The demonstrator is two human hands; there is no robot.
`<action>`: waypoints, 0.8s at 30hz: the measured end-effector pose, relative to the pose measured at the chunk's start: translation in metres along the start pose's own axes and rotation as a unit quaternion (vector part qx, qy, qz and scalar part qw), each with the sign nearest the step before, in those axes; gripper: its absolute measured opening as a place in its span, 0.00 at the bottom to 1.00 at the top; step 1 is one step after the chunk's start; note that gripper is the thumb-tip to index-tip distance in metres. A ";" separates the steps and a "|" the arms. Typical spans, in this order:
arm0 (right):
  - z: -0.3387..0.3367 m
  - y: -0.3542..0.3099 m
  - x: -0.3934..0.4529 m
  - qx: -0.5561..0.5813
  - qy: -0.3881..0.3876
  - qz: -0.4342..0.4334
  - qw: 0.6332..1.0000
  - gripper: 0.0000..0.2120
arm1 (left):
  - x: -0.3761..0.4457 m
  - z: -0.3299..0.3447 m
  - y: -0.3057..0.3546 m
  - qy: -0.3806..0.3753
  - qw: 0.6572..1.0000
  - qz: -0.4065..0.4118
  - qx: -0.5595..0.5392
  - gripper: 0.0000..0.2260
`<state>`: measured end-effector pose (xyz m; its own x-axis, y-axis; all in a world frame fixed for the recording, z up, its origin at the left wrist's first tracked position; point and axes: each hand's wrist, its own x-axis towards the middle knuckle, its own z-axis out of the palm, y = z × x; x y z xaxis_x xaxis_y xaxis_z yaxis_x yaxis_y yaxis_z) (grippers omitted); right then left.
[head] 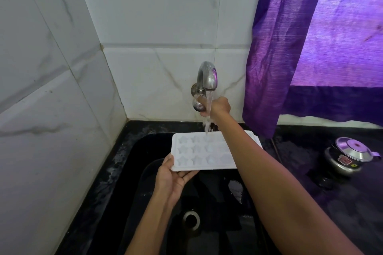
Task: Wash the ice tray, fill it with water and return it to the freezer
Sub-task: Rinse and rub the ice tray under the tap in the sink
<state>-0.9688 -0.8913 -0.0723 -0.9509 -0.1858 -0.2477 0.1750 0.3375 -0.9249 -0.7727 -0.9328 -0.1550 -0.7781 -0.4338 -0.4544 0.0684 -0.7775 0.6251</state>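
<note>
A white ice tray [204, 152] with star-shaped moulds sits level in the centre of the frame, held above a black sink [145, 203]. A stream of water [209, 114] falls from the curved metal tap [207, 76] just above it and lands on the tray's far row of moulds. The left hand [172, 174] has its grip closed on the tray's near left corner, thumb along the left edge and fingers underneath. The right hand [217, 107] reaches past the tray's right side to the tap's round handle [198, 105], its grip wrapped around it, with the forearm crossing over the right part of the tray. At the bottom centre of the sink is the drain [191, 219]. Behind the tap, white marbled wall tiles [155, 16] fill the upper left and centre. A purple curtain [310, 37] hangs at the upper right. On the dark desk [342, 203] at the right edge stands a pressure cooker [350, 157] with a shiny lid.
</note>
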 end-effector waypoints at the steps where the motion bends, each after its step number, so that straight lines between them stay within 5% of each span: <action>1: -0.005 0.001 -0.007 -0.028 -0.009 0.005 1.000 0.10 | 0.001 0.000 0.000 0.001 1.000 0.001 -0.002 0.13; 8: 0.004 0.064 -0.075 -0.348 0.028 -0.080 0.934 0.35 | 0.007 0.000 -0.004 0.017 0.999 0.019 -0.024 0.12; 10: 0.017 0.078 -0.099 -0.365 -0.022 -0.111 0.924 0.35 | 0.009 0.000 -0.007 0.027 0.999 0.019 -0.034 0.13; 15: 0.031 0.109 -0.132 -0.475 -0.144 -0.298 0.815 0.29 | 0.011 -0.003 -0.015 0.028 0.999 0.014 -0.032 0.14; 17: 0.014 0.119 -0.126 -0.510 -0.114 -0.270 0.809 0.34 | 0.012 -0.008 -0.013 0.033 0.998 0.029 -0.040 0.14; 24: -0.016 0.134 -0.107 -0.479 0.024 -0.037 0.877 0.40 | 0.002 -0.014 -0.022 0.025 0.999 0.023 -0.016 0.12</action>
<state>-0.8476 -0.8119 -0.1652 -0.9644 -0.2083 -0.1629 -0.1604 0.9505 -0.2660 -0.7668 -0.9231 -0.1784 -0.7412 -0.4917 -0.4570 0.1247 -0.7698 0.6260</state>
